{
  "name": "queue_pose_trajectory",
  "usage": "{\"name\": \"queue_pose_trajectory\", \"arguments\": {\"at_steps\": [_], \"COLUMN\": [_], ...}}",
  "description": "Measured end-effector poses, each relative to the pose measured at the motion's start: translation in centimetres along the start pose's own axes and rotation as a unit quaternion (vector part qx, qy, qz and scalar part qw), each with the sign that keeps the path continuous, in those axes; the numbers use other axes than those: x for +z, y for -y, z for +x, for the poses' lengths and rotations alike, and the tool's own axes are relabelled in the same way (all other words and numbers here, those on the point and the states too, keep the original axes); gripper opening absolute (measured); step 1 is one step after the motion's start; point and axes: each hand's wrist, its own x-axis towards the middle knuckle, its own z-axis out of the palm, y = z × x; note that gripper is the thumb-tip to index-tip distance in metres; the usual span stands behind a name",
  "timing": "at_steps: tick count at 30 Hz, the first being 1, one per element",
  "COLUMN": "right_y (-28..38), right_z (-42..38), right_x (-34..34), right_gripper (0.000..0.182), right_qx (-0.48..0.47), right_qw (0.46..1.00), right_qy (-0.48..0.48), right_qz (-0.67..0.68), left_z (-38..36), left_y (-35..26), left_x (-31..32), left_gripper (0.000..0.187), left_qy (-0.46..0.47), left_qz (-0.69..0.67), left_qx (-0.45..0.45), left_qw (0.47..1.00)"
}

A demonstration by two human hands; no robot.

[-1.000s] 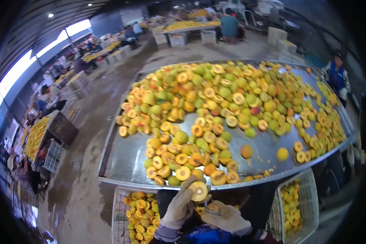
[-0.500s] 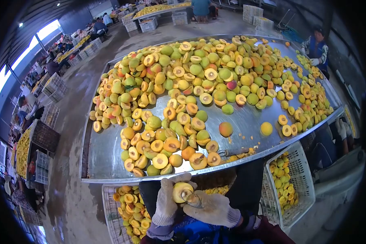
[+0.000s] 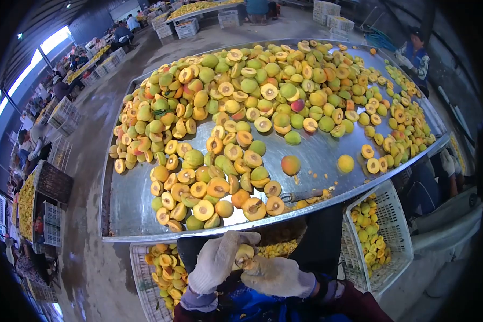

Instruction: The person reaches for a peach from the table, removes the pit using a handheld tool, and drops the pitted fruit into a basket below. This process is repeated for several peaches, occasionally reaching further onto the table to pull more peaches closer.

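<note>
My left hand [image 3: 216,262], in a pale knit glove, is wrapped round a yellow peach half [image 3: 243,254] just below the table's front edge. From the right, my gloved right hand [image 3: 276,276] presses against the fruit with its fingers curled round something too small and covered to make out. Above them, halved and whole peaches [image 3: 198,189] are heaped on a metal table [image 3: 137,206]. A tool with a wooden handle [image 3: 306,195] lies near the table's front edge, beside small yellow pieces.
White crates of cut peaches stand below, one [image 3: 140,268] at left and one [image 3: 397,236] at right. A co-worker [image 3: 416,56] is at the table's far right; another person's gloved hand [image 3: 448,161] shows at right. More people and crates [image 3: 64,112] are behind at left.
The view has shifted slightly, so the table appears a little to the left. My left hand has turned further over the peach half and now covers more of it.
</note>
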Motion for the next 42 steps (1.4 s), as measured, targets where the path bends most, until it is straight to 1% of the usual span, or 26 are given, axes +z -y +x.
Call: {"name": "queue_pose_trajectory", "arguments": {"at_steps": [1, 2, 3, 4, 6, 8, 10, 13, 14, 15, 16, 18, 19, 22, 24, 26, 28, 30, 32, 34, 35, 37, 38, 40, 41, 42], "right_y": [0.5, 1.4, 1.9, 1.5, 0.3, 1.6, 1.5, -0.3, 0.1, 0.6, 1.1, 1.3, 1.4, 1.7, 2.0, 0.9, 0.4, 0.6, -0.4, -3.4, -3.8, -3.9, -3.7, -2.5, -1.1, 0.8], "right_z": [0.4, 1.0, 1.2, 1.0, 0.6, 1.0, 0.8, 0.1, 0.0, 0.1, 0.2, 0.0, -0.1, -0.1, 0.1, -0.3, -0.8, -0.6, -0.9, -1.7, -2.1, -2.4, -2.4, -2.2, -2.1, -1.9], "right_x": [-0.8, -2.1, -2.9, -2.8, -2.4, -2.9, -2.8, 0.0, -0.7, -2.1, -3.3, -4.0, -3.7, -3.6, -3.4, -3.1, -1.8, -1.9, -1.0, 1.5, 2.1, 2.6, 2.3, 1.2, 0.5, -0.3], "right_gripper": [0.024, 0.022, 0.020, 0.020, 0.019, 0.023, 0.024, 0.028, 0.028, 0.030, 0.032, 0.030, 0.029, 0.026, 0.029, 0.028, 0.026, 0.024, 0.022, 0.020, 0.020, 0.024, 0.024, 0.027, 0.027, 0.023], "right_qx": [-0.001, 0.122, 0.241, 0.246, 0.205, 0.251, 0.243, 0.211, 0.214, 0.229, 0.243, 0.260, 0.244, 0.250, 0.315, 0.305, 0.243, 0.261, 0.277, 0.138, 0.138, 0.150, 0.151, 0.177, 0.176, 0.263], "right_qw": [1.000, 0.979, 0.913, 0.916, 0.824, 0.813, 0.804, 0.821, 0.818, 0.801, 0.781, 0.762, 0.768, 0.763, 0.760, 0.755, 0.713, 0.702, 0.690, 0.537, 0.535, 0.609, 0.608, 0.528, 0.527, 0.540], "right_qy": [-0.005, 0.077, 0.147, 0.125, 0.120, 0.136, 0.136, 0.098, 0.099, 0.143, 0.191, 0.223, 0.189, 0.168, 0.154, 0.178, 0.158, 0.168, 0.180, 0.255, 0.254, 0.230, 0.230, 0.238, 0.240, 0.164], "right_qz": [-0.004, 0.146, 0.294, 0.290, 0.515, 0.507, 0.526, 0.522, 0.525, 0.535, 0.543, 0.549, 0.561, 0.573, 0.548, 0.553, 0.638, 0.641, 0.644, 0.792, 0.794, 0.745, 0.745, 0.796, 0.796, 0.782], "left_z": [0.3, 0.8, 0.5, -0.2, -0.1, 0.3, 0.5, 0.2, 0.1, 0.1, 0.3, 0.6, 0.5, 0.7, 0.9, 1.4, 1.3, 1.0, 1.2, 1.4, 1.2, 1.3, 1.3, 1.3, 1.0, 0.8], "left_y": [-0.3, -0.7, 0.1, -0.9, 1.5, 2.2, 2.5, 0.2, -0.6, -1.1, -1.2, -0.9, -1.6, -3.2, -2.6, -1.0, -1.1, -2.9, -2.7, -2.3, -1.8, -1.3, -1.1, -0.1, 1.2, 2.0], "left_x": [-0.1, -0.1, 0.8, 2.3, 4.0, 4.8, 4.6, 4.4, 4.0, 3.7, 3.7, 3.4, 3.8, 4.2, 3.9, 2.9, 2.9, 3.6, 3.4, 3.2, 3.2, 3.0, 2.7, 2.4, 2.5, 2.6], "left_gripper": [0.043, 0.044, 0.053, 0.061, 0.065, 0.071, 0.072, 0.060, 0.047, 0.033, 0.033, 0.046, 0.031, 0.024, 0.021, 0.022, 0.023, 0.026, 0.029, 0.033, 0.036, 0.039, 0.042, 0.046, 0.040, 0.034], "left_qy": [0.008, 0.021, -0.030, -0.093, -0.155, -0.227, -0.200, -0.194, -0.162, -0.132, -0.137, -0.115, -0.123, -0.117, -0.127, -0.098, -0.092, -0.059, -0.041, -0.019, -0.020, -0.016, 0.011, 0.034, 0.044, 0.054], "left_qz": [0.062, 0.124, 0.063, 0.092, 0.048, 0.062, 0.005, 0.053, 0.084, 0.115, 0.117, 0.210, 0.229, 0.348, 0.372, 0.419, 0.418, 0.300, 0.258, 0.219, 0.217, 0.216, 0.194, 0.172, 0.037, -0.100], "left_qx": [0.039, 0.080, 0.146, 0.246, 0.339, 0.265, 0.270, 0.259, 0.234, 0.207, 0.200, 0.230, 0.226, 0.239, 0.224, 0.358, 0.371, 0.132, 0.117, 0.105, 0.136, 0.166, 0.183, 0.196, 0.190, 0.181], "left_qw": [0.997, 0.989, 0.987, 0.960, 0.927, 0.935, 0.942, 0.945, 0.955, 0.963, 0.963, 0.943, 0.939, 0.899, 0.892, 0.829, 0.824, 0.943, 0.958, 0.970, 0.966, 0.962, 0.964, 0.965, 0.980, 0.977]}}
